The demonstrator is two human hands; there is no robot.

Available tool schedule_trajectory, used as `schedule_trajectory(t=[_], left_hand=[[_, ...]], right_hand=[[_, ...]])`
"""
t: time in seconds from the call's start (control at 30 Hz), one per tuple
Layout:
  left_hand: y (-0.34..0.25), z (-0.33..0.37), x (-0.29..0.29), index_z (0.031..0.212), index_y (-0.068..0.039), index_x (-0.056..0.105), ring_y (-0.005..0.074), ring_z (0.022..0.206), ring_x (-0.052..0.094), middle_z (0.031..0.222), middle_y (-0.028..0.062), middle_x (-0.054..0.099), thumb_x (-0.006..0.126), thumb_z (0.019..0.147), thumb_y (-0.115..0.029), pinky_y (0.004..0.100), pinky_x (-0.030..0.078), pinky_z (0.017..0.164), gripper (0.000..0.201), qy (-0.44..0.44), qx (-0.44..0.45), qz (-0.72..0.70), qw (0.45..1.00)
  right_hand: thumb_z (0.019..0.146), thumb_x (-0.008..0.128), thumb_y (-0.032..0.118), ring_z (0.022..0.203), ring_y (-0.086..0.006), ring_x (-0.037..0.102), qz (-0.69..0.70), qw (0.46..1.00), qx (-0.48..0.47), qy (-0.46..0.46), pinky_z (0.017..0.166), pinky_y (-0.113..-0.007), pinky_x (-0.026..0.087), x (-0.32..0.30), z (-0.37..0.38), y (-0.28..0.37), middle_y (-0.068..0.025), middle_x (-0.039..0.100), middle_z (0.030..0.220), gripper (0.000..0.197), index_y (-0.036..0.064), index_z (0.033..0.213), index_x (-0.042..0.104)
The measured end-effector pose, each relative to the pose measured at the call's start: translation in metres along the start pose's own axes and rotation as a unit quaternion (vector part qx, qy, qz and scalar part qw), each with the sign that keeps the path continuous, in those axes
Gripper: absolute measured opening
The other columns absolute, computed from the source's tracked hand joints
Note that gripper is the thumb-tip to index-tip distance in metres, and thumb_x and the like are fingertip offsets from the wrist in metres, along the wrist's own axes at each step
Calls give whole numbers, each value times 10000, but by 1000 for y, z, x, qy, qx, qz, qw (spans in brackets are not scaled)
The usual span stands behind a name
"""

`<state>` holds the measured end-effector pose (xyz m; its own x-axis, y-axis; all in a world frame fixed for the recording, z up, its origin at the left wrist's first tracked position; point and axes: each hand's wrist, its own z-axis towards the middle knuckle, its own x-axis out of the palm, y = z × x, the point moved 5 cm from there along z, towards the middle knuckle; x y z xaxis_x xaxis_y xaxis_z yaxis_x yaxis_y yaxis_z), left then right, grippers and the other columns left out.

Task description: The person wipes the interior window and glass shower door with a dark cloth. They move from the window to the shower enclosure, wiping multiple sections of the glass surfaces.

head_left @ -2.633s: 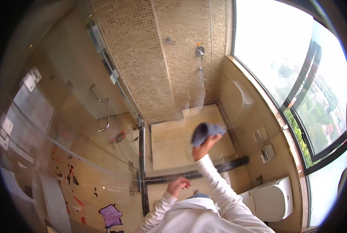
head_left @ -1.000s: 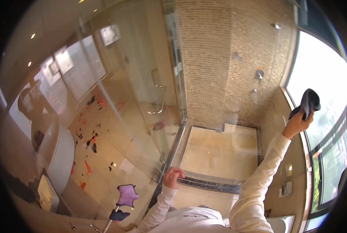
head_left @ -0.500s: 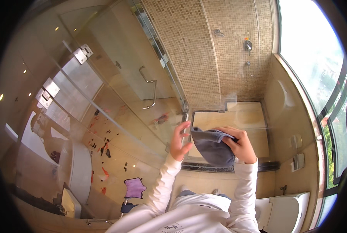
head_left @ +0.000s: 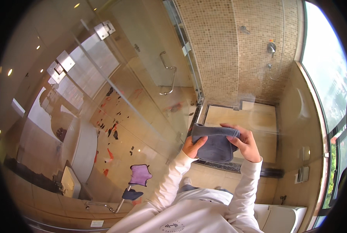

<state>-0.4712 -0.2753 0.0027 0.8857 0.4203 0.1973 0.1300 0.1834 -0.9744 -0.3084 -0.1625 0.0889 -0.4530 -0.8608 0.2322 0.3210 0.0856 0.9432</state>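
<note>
A dark grey-blue cloth [head_left: 216,146] is stretched between my two hands, with its upper edge folded over. My left hand [head_left: 193,146] grips its left side, the thumb lying across the front. On the other side my right hand [head_left: 245,143] pinches the right edge between thumb and fingers. Most of my left fingers are hidden behind the fabric. Below and left of my hands, a purple cloth [head_left: 140,175] and another dark grey-blue cloth [head_left: 132,194] hang by a metal rail [head_left: 120,204].
A glass door with a metal handle [head_left: 173,79] stands to the left. Ahead is a shower area with a dark-edged floor [head_left: 255,116] and a wall-mounted tap [head_left: 271,47]. A white toilet [head_left: 286,215] is at lower right, a window [head_left: 328,58] at far right.
My left hand has moved from beside the cloth to take hold of its left side. The cloth now hangs flatter and wider. The view has shifted, moving the room rightward in the picture.
</note>
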Motion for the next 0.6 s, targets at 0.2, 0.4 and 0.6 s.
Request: schedule_trajectory(t=[0.2,0.4,0.6], left_hand=[[-27,-3,-59,1119,12,547,146,905,595,1032,74,609,575,912,-226,289,486,780,316,-94,33,19,995],[-74,13,-82,1364,13,320,180,1126,487,1241,103,504,561,907,-355,300,351,988,634,26,73,-140,987],[-88,35,-125,1368,-17,310,164,1083,511,1158,89,543,663,830,-386,298,391,947,743,33,88,-173,980]], right_hand=[[877,601,80,901,-90,545,-14,998,-56,-27,794,-233,452,36,42,-17,-89,632,1044,199,-48,1023,640],[871,611,100,855,-137,592,-58,994,-87,-23,755,-245,460,82,89,-28,-124,647,1058,175,-68,901,652],[842,634,85,668,-136,530,-241,960,-92,-109,607,-258,419,130,131,-38,-99,641,846,145,-60,855,645]])
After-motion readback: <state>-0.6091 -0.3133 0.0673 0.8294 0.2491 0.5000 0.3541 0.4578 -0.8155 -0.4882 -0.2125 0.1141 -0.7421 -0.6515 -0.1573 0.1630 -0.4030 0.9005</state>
